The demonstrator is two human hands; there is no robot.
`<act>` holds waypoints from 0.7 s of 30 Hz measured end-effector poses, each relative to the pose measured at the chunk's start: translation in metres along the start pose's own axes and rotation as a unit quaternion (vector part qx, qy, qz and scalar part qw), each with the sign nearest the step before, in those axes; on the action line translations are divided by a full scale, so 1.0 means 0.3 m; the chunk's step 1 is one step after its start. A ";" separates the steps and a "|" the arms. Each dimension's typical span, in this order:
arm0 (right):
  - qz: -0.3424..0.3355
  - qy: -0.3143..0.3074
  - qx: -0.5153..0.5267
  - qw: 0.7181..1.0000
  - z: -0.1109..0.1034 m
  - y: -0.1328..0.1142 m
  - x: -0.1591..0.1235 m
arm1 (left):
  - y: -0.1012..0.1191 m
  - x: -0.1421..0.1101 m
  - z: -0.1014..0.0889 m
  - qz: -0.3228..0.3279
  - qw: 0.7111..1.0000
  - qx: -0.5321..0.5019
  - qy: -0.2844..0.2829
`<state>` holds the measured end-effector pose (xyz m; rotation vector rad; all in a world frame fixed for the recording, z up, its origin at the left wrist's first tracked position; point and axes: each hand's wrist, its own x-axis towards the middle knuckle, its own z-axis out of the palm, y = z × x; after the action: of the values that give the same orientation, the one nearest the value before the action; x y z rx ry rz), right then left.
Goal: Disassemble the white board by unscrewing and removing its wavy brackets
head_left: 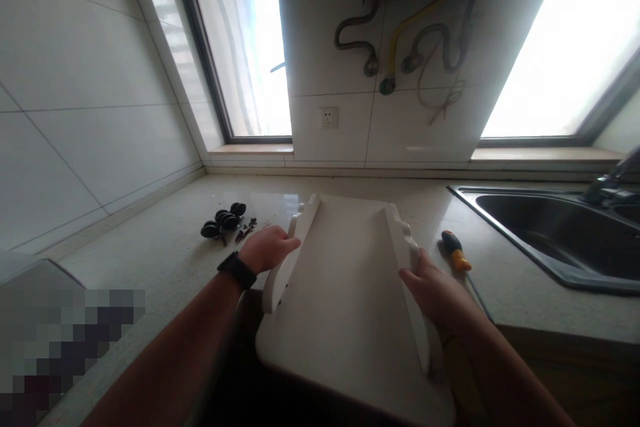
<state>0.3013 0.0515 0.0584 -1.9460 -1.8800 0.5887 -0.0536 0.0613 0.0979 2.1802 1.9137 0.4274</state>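
A white panel (345, 280) fitted with 2 scalloped side boards is held between 2 hands, its far end over the countertop (165, 233) and its near end projecting past the front edge. The left side board (280, 280) is pinched by the left hand (267, 247), thumb over the inner face and fingers around the outer side. The right side board (399, 233) is pinched likewise by the right hand (435, 280), though its fingertips are mostly hidden.

For good control, the 2 grips are best matched in height and pressure, so that the panel is not twisted. The side boards should not be squeezed inward or pried apart, since their joints could be strained. As the near end overhangs, its weight should be carried by both hands, and any shift made slowly, with the panel lifted rather than dragged.

Clearance should be left at the left for the black casters (229, 221) and small screws (245, 230), and at the right for the screwdriver (456, 252), which lies near the right hand, between the panel and the sink (540, 240).
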 end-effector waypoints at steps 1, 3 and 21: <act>0.005 -0.003 0.002 1.000 -0.001 -0.002 -0.001 | -0.007 0.002 -0.008 0.007 1.000 -0.007 -0.006; 0.015 -0.006 0.006 1.000 -0.001 -0.005 -0.003 | -0.012 0.004 -0.014 0.003 1.000 -0.003 -0.008; 0.013 -0.010 0.004 1.000 0.001 0.011 0.009 | 0.053 0.000 0.017 -0.050 0.997 0.048 -0.017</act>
<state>0.3039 0.0541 0.0562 -1.9696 -1.8645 0.6232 -0.0371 0.0592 0.0986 2.1222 2.0539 0.2863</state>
